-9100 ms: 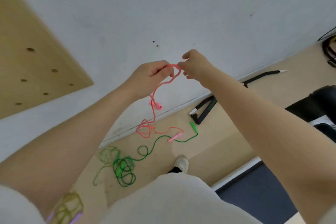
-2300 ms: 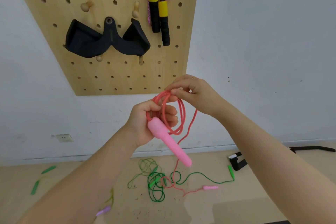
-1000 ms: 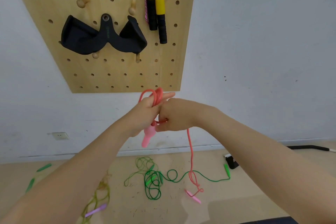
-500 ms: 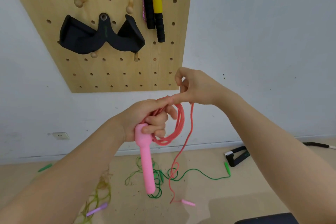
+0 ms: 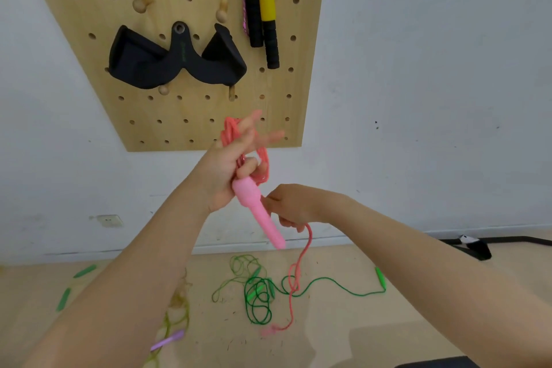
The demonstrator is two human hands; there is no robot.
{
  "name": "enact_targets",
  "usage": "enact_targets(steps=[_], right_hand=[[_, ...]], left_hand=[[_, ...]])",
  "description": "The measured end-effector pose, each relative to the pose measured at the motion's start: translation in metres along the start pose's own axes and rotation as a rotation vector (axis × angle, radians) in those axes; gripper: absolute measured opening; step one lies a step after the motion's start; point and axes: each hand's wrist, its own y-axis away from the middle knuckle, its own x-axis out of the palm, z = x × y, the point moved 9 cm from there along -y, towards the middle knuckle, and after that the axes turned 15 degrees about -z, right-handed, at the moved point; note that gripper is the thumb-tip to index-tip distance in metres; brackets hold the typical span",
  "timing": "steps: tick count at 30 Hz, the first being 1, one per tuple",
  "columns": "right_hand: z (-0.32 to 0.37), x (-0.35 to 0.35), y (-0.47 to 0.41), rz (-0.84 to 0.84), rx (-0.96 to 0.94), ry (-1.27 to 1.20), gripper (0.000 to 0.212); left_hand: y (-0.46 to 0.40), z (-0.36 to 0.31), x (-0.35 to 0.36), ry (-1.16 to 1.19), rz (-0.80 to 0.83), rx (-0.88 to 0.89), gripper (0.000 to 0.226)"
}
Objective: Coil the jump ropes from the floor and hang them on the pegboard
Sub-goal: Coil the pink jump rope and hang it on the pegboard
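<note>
My left hand [image 5: 227,170] holds several coils of a pink jump rope [image 5: 263,158] in front of the wooden pegboard [image 5: 167,116]. One pink handle [image 5: 260,212] sticks down and to the right out of that hand. Just below it, my right hand [image 5: 291,206] grips the loose run of the same rope, which hangs to the floor. The rope's other pink handle [image 5: 268,331] lies there, blurred. A green jump rope [image 5: 260,293] lies tangled on the floor under my hands, one green handle [image 5: 380,277] stretched off to the right.
A yellow-and-black-handled rope [image 5: 263,18] and a black padded strap [image 5: 176,63] hang on the pegboard, with bare wooden pegs [image 5: 142,4] beside them. An olive rope with a purple handle [image 5: 167,343] and loose green handles [image 5: 64,299] lie at left. Black gear [image 5: 475,246] sits by the right wall.
My right hand has dropped from above the coil to below my left hand, gripping the hanging rope. The left hand rose and its fingers spread. The far handle slid along the floor.
</note>
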Motion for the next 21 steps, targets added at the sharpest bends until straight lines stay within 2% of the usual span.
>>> enact_targets(steps=[2, 3, 7, 11, 12, 14, 16, 18, 20, 21], right_hand=[[0.01, -0.008, 0.003, -0.008, -0.073, 0.192, 0.036], [0.014, -0.01, 0.006, 0.009, -0.113, 0.278, 0.033], [0.028, -0.007, 0.022, 0.161, -0.243, 0.444, 0.022], [0.016, -0.034, 0.018, 0.071, -0.205, 0.386, 0.01], [0.012, -0.038, 0.017, 0.05, -0.203, 0.378, 0.011], [0.01, -0.04, 0.018, 0.011, -0.216, 0.374, 0.028], [0.019, -0.04, 0.016, -0.08, -0.299, 0.379, 0.038], [0.04, -0.052, 0.016, -0.254, -0.454, 0.317, 0.031], [0.052, -0.072, 0.018, -0.396, -0.553, 0.165, 0.017], [0.053, -0.083, 0.019, -0.456, -0.56, 0.082, 0.008]], left_hand=[[-0.007, 0.008, -0.013, -0.334, -0.102, 0.103, 0.042], [-0.009, 0.015, -0.021, -0.422, -0.149, 0.106, 0.045], [-0.018, 0.038, -0.039, -0.483, -0.26, 0.035, 0.049], [-0.024, 0.034, -0.057, -0.648, -0.42, 0.095, 0.041], [-0.026, 0.032, -0.064, -0.665, -0.457, 0.106, 0.039], [-0.029, 0.026, -0.072, -0.753, -0.493, 0.153, 0.039], [-0.028, 0.022, -0.061, -0.913, -0.431, 0.216, 0.042], [-0.019, 0.026, -0.035, -0.921, -0.281, 0.23, 0.039], [-0.006, 0.033, -0.013, -0.663, -0.154, 0.126, 0.03], [-0.002, 0.036, -0.007, -0.494, -0.107, 0.081, 0.036]])
